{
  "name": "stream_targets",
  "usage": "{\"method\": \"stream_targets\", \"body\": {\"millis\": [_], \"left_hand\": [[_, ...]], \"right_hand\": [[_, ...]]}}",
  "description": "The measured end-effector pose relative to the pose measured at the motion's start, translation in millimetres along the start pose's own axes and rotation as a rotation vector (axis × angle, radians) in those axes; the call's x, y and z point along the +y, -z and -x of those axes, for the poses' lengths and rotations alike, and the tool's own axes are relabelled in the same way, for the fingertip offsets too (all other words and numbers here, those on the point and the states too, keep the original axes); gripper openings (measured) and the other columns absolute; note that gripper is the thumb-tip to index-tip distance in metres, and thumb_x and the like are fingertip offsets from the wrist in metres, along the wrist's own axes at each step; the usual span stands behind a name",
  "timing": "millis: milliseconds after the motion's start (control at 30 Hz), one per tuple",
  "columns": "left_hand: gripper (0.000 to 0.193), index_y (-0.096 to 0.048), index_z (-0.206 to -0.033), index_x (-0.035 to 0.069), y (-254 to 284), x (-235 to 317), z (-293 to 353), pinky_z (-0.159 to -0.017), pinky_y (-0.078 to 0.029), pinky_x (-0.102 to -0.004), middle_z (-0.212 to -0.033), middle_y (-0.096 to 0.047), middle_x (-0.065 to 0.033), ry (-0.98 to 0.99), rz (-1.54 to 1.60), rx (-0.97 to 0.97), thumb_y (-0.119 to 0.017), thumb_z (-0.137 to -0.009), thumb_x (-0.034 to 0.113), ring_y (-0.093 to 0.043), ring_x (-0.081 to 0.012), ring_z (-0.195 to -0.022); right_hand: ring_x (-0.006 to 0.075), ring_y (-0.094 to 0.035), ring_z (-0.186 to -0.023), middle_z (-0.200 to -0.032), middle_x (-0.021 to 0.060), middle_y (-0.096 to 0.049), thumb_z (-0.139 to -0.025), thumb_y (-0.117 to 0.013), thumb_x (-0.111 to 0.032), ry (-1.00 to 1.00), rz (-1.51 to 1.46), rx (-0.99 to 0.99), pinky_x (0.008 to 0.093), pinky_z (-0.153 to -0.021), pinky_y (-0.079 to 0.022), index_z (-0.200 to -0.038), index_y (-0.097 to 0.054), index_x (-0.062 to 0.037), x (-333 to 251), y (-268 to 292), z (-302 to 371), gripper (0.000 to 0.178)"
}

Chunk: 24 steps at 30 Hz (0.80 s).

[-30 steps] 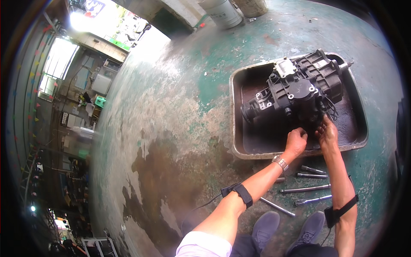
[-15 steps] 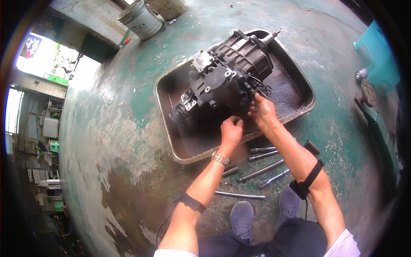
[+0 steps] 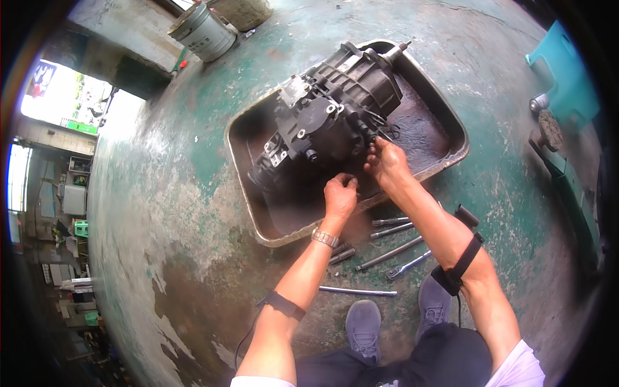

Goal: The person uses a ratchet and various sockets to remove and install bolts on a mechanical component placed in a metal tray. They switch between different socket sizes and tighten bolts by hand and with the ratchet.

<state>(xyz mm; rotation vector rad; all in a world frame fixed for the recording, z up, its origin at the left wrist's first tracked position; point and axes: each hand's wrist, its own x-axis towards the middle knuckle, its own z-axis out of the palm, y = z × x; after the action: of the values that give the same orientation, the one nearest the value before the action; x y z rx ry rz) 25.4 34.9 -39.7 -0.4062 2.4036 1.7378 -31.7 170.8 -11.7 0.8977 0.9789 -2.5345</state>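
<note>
A dark metal gearbox point(image 3: 322, 132) lies in a large drip tray point(image 3: 459, 152) on the floor. At the gearbox's near right side, by a small black fitting and some thin wires point(image 3: 387, 127), my right hand point(image 3: 388, 162) has its fingers curled and pressed together against the housing. What those fingertips hold is hidden. Lower and to the left, my left hand point(image 3: 340, 193) hangs over the tray's near part, thumb and fingers closed together. It is just short of the gearbox, and anything in its pinch is too small or dark to name.
Several ratchet handles and bars, among them a long bar point(image 3: 358, 292) and a ratchet point(image 3: 407, 266), lie between the tray and my shoes point(image 3: 363, 329). A bucket point(image 3: 204, 33) stands at the far left. A turquoise bin point(image 3: 567, 77) and a green metal stand point(image 3: 570, 193) are at right.
My right hand's fingers have curled in closer against the gearbox side. My left hand stays pinched near the same spot. The whole view has shifted slightly.
</note>
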Motion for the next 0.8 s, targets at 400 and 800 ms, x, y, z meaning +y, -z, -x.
{"method": "stream_targets", "body": {"millis": [400, 800], "left_hand": [[0.014, -0.068, -0.089, -0.005, 4, 4, 3, -0.056, -0.052, -0.0316, -0.071, -0.069, -0.0117, 0.036, -0.004, -0.005, -0.063, -0.087, 0.008, -0.067, -0.0171, -0.057], [0.022, -0.068, -0.094, -0.006, 3, -10, -4, -0.061, -0.053, -0.0354, -0.08, -0.069, -0.0162, -0.206, -0.202, 0.081, -0.063, -0.089, 0.015, -0.066, -0.0189, -0.066]], "right_hand": [[0.0136, -0.048, -0.06, -0.078, 0.0006, -0.051, -0.095, -0.059, -0.03, 0.073, 0.126, 0.059, 0.0343, -0.058, -0.048, -0.091, -0.056, -0.0099, 2, -4, 5, 0.02], [0.0124, -0.047, -0.054, -0.072, -0.0001, -0.05, -0.096, -0.056, -0.032, 0.162, 0.406, 0.078, 0.0318, -0.048, -0.046, -0.084, -0.056, -0.0106, 2, -6, 7, 0.024]]}}
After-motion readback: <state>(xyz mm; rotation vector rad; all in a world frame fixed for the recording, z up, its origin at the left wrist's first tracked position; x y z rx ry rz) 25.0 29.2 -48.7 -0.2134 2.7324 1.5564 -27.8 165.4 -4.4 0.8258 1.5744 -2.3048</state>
